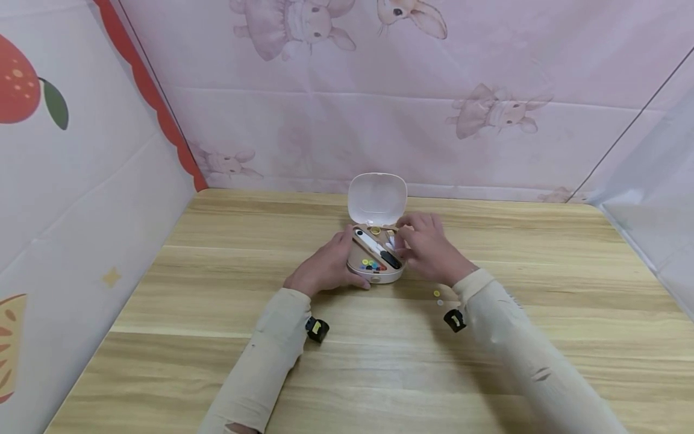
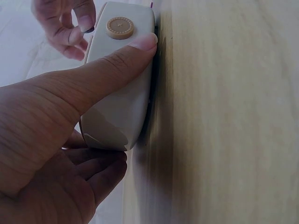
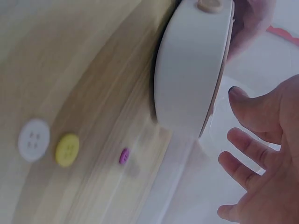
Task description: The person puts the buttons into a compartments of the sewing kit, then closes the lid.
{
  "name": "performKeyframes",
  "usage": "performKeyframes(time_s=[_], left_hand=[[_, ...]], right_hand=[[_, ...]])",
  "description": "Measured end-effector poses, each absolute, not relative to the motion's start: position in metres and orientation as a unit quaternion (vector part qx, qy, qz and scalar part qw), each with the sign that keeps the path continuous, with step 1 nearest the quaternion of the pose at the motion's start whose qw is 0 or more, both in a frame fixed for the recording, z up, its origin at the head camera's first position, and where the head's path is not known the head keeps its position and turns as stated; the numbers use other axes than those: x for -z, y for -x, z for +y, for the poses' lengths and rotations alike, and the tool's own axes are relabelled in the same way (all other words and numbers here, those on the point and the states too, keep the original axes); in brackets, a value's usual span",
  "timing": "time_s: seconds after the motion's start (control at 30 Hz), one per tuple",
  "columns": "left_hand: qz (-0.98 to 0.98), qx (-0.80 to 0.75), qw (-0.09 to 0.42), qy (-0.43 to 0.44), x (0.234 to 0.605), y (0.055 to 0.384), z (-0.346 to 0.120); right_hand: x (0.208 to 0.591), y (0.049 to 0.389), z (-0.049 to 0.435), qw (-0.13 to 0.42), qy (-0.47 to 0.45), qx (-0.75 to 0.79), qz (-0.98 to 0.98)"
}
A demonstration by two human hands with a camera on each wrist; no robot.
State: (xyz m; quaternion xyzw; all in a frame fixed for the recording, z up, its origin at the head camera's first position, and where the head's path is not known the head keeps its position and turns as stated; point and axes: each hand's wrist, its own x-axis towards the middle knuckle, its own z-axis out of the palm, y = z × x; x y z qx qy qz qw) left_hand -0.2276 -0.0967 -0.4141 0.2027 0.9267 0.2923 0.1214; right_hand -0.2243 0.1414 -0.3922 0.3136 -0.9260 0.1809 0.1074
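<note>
Box [image 1: 391, 276] on desk [image 1: 374, 374], lid [image 1: 378, 196] up, gripped by left hand [image 1: 329, 263], fingers clamped round side. At right edge: right hand [image 1: 432, 251], fingers apart. Apparently mid-stowing; next, likely, pinch up loose yellow button [image 3: 67, 150].

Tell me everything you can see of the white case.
The white case is low and rounded, glossy and plastic-looking, with a round tan stud on its front. It sits flat on the table, its lid raised at the back. The tan, divided interior holds a white-and-black tool set diagonally and colored buttons near the front. The left hand grips its left side and front; right-hand contact is unclear.
</note>
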Motion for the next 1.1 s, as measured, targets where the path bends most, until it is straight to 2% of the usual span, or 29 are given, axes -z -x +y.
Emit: performKeyframes(time_s=[0.2,1.1], left_hand=[[0.925,-0.296,0.119,-0.207,0.414,0.228,-0.097],[0.921,-0.294,0.097,-0.237,0.414,0.228,-0.099]], right_hand=[[0.394,0.223,0.131,0.126,-0.333,-0.174,-0.918],[0.396,0.219,0.099,0.126,-0.364,-0.159,-0.909]])
